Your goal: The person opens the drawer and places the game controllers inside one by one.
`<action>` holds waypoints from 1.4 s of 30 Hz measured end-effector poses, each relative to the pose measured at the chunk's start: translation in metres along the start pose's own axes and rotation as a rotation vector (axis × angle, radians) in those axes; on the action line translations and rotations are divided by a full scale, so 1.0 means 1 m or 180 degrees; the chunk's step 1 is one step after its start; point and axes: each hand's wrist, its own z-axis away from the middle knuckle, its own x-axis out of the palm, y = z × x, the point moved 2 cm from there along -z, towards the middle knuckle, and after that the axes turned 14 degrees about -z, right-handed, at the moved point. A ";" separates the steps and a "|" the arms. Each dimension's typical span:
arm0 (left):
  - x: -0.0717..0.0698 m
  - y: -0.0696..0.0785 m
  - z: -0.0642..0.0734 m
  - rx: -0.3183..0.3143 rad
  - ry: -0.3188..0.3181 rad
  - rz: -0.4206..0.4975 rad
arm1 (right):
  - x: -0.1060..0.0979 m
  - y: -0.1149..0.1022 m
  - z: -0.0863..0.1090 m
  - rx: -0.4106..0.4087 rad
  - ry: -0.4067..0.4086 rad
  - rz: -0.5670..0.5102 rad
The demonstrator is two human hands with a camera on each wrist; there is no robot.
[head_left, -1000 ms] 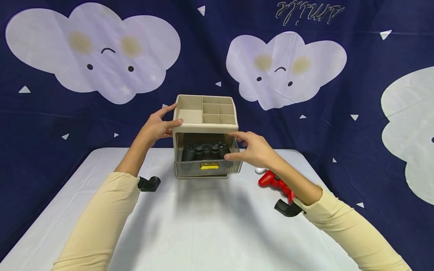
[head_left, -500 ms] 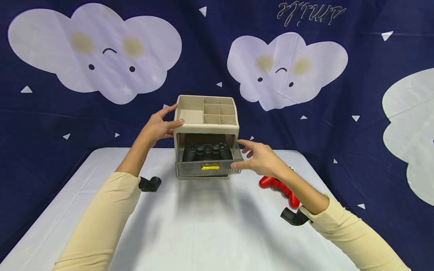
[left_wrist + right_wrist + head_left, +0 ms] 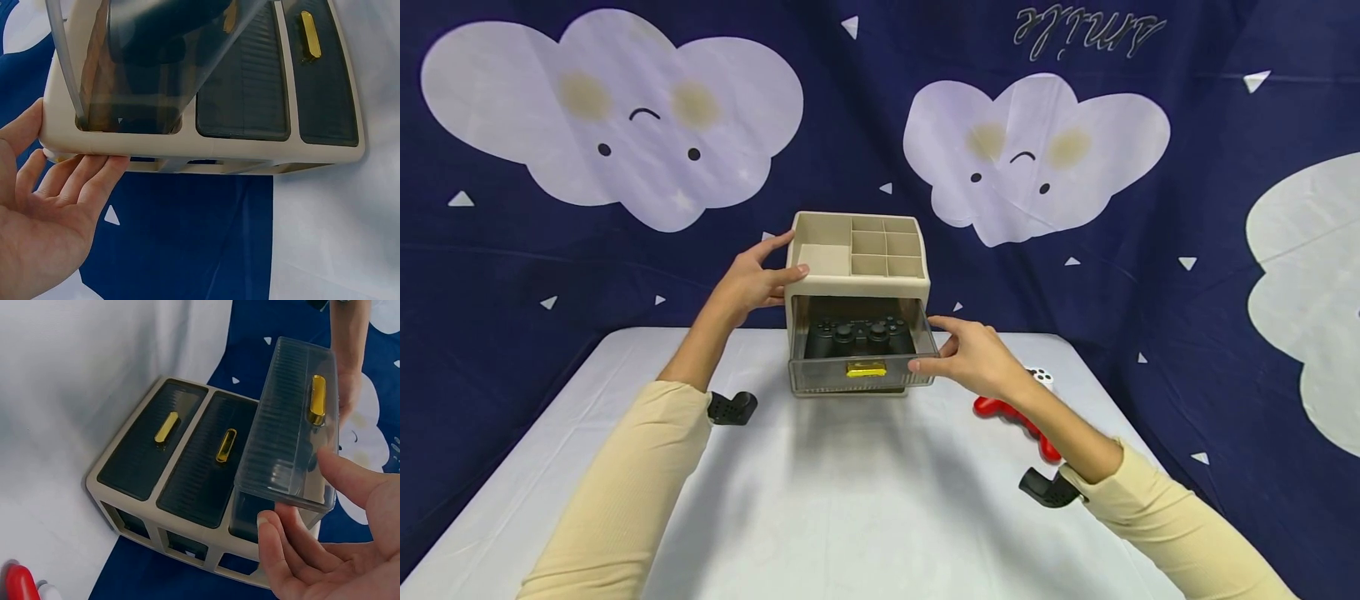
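Note:
A cream desktop drawer organizer (image 3: pixel 859 286) stands on the table. Its top clear drawer (image 3: pixel 820 375), with a gold handle (image 3: pixel 867 368), is pulled out and holds a black game controller (image 3: pixel 859 335). My left hand (image 3: pixel 747 283) grips the organizer's upper left side, thumb on the top edge and fingers against the side wall (image 3: pixel 156 145). At the drawer's front right corner, my right hand (image 3: pixel 981 360) pinches it, thumb on the front face and fingers along the outer side. In the right wrist view, two lower drawers (image 3: pixel 209 459) are closed.
On the white table (image 3: pixel 850 517) a red game controller (image 3: pixel 1048 448) lies at the right, partly under my right forearm. A white controller (image 3: pixel 1041 377) shows behind it. A dark blue curtain (image 3: pixel 850 150) with clouds hangs behind the organizer.
My right hand has moved right and down, from the drawer's upper right rim to its outer right corner. The left hand, the drawer and the black controller look unchanged.

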 end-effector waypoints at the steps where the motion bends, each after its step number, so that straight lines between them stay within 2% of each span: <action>1: 0.000 0.000 0.000 -0.0002 0.0000 0.0003 | 0.000 0.001 0.000 -0.0009 0.0020 0.0002; 9: 0.000 -0.001 -0.001 -0.0003 0.0000 0.0034 | 0.003 0.004 0.000 -0.0111 0.0242 -0.0112; 18: 0.000 0.000 -0.002 -0.0021 -0.0009 0.0088 | 0.003 0.005 0.000 -0.0108 0.0362 -0.0213; 34: 0.002 -0.001 -0.001 -0.0027 0.0008 -0.0007 | 0.005 0.009 -0.008 0.0086 0.0299 -0.0309; 42: 0.002 0.001 -0.001 -0.0035 0.0001 0.0008 | 0.003 0.008 -0.009 -0.0010 0.0320 -0.0289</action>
